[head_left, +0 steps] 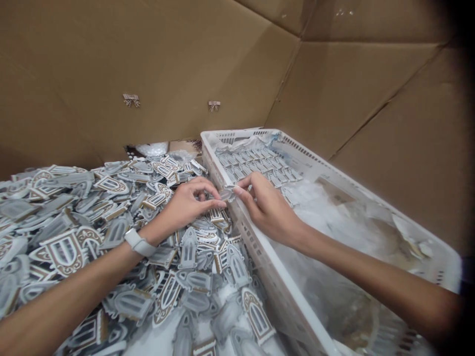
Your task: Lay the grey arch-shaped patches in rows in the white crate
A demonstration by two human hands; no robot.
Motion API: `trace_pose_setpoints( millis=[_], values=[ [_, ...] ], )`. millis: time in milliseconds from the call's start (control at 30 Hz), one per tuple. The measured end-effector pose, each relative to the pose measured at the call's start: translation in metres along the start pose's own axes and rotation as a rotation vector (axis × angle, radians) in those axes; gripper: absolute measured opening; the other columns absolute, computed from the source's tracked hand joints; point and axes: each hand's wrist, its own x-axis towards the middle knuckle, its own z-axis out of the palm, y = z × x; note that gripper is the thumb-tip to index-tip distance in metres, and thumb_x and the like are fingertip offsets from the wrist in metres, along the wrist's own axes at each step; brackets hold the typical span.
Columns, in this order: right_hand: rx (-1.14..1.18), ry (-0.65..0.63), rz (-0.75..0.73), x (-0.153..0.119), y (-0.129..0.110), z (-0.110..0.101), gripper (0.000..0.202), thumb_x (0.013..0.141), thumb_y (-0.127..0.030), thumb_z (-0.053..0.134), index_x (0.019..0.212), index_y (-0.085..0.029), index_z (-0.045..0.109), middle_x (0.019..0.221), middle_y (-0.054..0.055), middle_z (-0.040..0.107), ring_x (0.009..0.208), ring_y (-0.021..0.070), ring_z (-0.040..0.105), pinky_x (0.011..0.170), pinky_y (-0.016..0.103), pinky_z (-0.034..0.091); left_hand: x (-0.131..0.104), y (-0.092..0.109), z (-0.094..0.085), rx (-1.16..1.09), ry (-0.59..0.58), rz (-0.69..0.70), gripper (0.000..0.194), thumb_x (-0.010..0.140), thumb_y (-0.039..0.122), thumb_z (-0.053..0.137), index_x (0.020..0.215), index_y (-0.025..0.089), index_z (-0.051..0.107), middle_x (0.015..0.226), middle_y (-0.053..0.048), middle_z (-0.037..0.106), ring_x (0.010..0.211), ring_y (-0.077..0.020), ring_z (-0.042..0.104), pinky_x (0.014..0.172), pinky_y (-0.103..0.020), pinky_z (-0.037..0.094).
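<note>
Between my two hands, over the near rim of the white basket (pixel 260 237), is a small grey arch-shaped piece (pixel 227 193). My right hand (pixel 265 205) pinches its right end between thumb and fingers. The thumb and fingertips of my left hand (pixel 198 198) come together at its left end; a white watch band is on that wrist. Left of the basket lies a big loose pile of similar arched pieces (pixel 67 252), grey on one side and patterned white and brown on the other. Inside the basket, rows of pieces (pixel 256 160) lie at the far end.
Clear plastic film (pixel 322 222) covers part of the basket's inside. Tall cardboard walls (pixel 156 64) rise behind and to the right, with two small bow-shaped pieces (pixel 131 100) on the back one. Bubble wrap (pixel 152 149) shows through a gap behind the pile.
</note>
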Motion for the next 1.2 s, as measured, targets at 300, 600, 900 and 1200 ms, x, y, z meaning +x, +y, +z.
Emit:
trace_pose_setpoints(
  millis=[300,600,900,1200],
  values=[
    [0.007,0.001,0.004,0.000,0.000,-0.001,0.021,0.112,-0.041,0.047,0.104,-0.024,0.055,0.108,0.008,0.069,0.097,0.0246,0.062,0.080,0.037,0.045,0.003,-0.001,-0.003,-0.011,-0.015,-0.010,0.029,0.083,0.051,0.085,0.078,0.023,0.078,0.100,-0.005,0.070,0.087,-0.0190,0.061,0.079,-0.032,0.045],
    [0.012,0.003,0.002,-0.001,-0.001,0.000,0.020,0.112,-0.040,0.047,0.106,-0.023,0.057,0.109,0.008,0.069,0.097,0.0239,0.062,0.078,0.036,0.044,0.003,-0.002,-0.007,-0.243,0.204,-0.134,0.033,0.082,0.054,0.087,0.087,0.022,0.078,0.096,-0.004,0.073,0.088,-0.0170,0.062,0.081,-0.030,0.045],
    [0.014,0.007,-0.004,-0.001,0.000,0.000,0.020,0.112,-0.039,0.048,0.104,-0.023,0.056,0.110,0.008,0.068,0.096,0.0232,0.062,0.079,0.036,0.044,0.005,-0.005,-0.007,-0.490,0.308,-0.244,0.034,0.080,0.048,0.091,0.092,0.019,0.077,0.088,-0.001,0.069,0.061,-0.0071,0.044,0.054,-0.024,0.031],
    [0.019,0.000,0.008,0.000,0.000,0.001,0.023,0.112,-0.042,0.047,0.106,-0.022,0.057,0.109,0.008,0.067,0.097,0.0231,0.061,0.081,0.036,0.043,0.005,0.004,-0.003,-0.555,0.193,-0.214,0.027,0.099,0.041,0.070,0.092,0.022,0.052,0.099,-0.008,0.084,0.048,-0.0052,0.043,0.053,-0.023,0.033]
  ],
)
